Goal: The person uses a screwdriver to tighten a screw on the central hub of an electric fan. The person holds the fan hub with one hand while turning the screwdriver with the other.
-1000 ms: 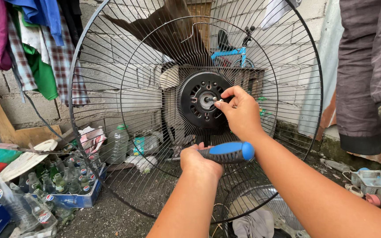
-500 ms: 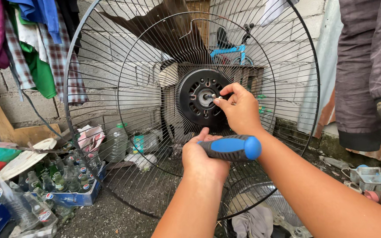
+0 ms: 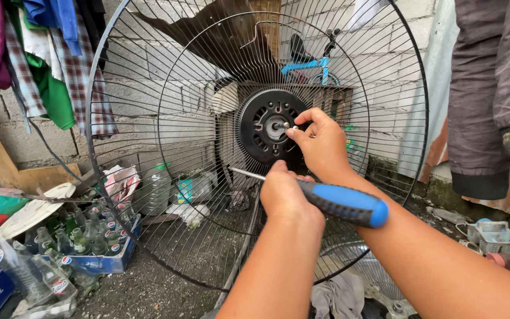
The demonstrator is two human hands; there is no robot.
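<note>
Moved nearer: left hand (image 3: 287, 198) gripping blue screwdriver (image 3: 332, 201), right hand (image 3: 320, 145) pinching shaft (image 3: 280, 126) on black fan hub (image 3: 267, 127).

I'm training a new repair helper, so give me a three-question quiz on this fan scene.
1. True or false: the left hand holds a blue-handled screwdriver.
2. What does the right hand pinch? A) a bottle B) a small part at the motor hub C) the bicycle
3. What stands in the blue crate at lower left?

Key: 1 true; 2 B; 3 glass bottles.
</note>
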